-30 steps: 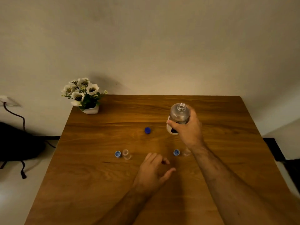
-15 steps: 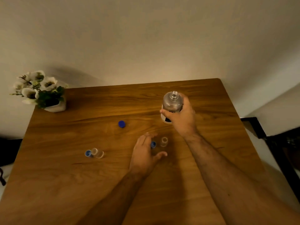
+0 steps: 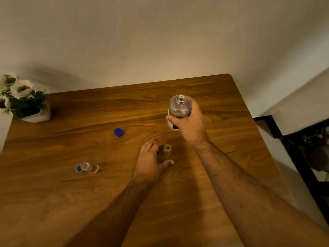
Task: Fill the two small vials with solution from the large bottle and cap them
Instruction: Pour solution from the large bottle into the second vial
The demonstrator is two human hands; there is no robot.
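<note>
I hold the uncapped clear large bottle (image 3: 179,108) upright at far right, its blue cap (image 3: 118,131) lying left of it on the desk (image 3: 71,202), one open vial (image 3: 167,149) nearer and the other vial (image 3: 89,167) far left beside its small blue cap (image 3: 78,168).

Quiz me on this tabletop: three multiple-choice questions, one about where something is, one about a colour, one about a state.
1. Where is the flower pot?
A. far left corner of the table
B. near right corner
C. table centre

2. What colour is the loose cap?
A. red
B. blue
C. white

3. The large bottle in the right hand is:
A. capped
B. lying down
C. open and upright

Answers: 1 A, it sits by the far left edge. 2 B, it is plainly blue. 3 C, its bare neck points up.
</note>
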